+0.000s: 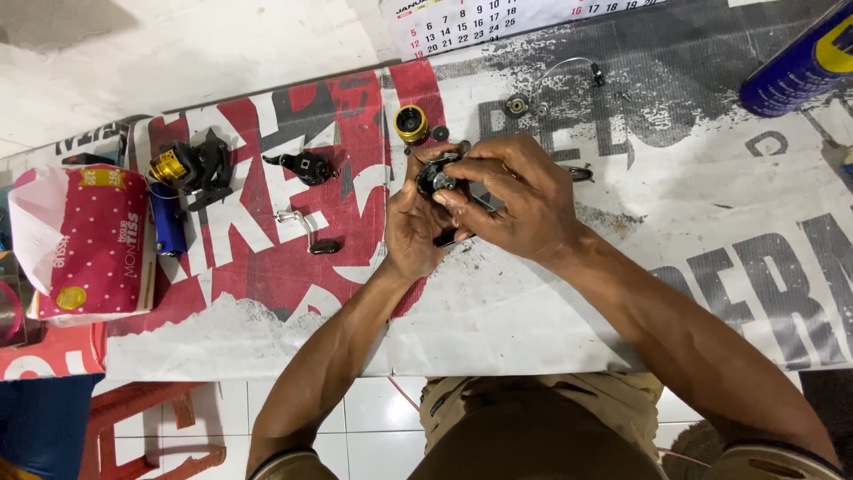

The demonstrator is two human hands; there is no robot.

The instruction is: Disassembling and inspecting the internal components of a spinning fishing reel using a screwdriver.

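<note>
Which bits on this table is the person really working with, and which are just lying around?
In hand:
- black reel body, gripped by left hand and right hand

Lying about:
- gold spool
- crank handle
- second reel
- tissue pack
- blue spray can
- calendar

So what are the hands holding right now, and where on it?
Both hold a small black reel body: the left hand cups it from below and behind, the right hand pinches its top with the fingertips.
</note>
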